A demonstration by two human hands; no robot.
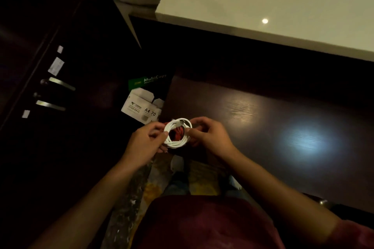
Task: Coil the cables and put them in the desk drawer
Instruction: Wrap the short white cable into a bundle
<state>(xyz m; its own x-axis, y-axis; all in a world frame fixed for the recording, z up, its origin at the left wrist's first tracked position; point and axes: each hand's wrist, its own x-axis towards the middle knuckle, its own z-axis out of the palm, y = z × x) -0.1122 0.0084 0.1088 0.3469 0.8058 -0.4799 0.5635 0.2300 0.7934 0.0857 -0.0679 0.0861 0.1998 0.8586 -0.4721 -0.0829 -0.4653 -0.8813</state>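
Observation:
A white cable (175, 143) is wound into a small round coil, held in the air just off the near left corner of the dark wooden desk (263, 127). My left hand (146, 143) pinches the coil's left side between thumb and fingers. My right hand (208, 136) grips its right side, thumb on top. One plug end lies across the top of the coil. Something red shows through the coil's middle. No open drawer is visible.
Boxes of copy paper (144, 103) stand on the floor left of the desk. A dark cabinet with metal handles (58, 84) fills the left. A pale wall (263, 6) rises behind the desk. A small metal knob (323, 201) sits at the desk's near right edge.

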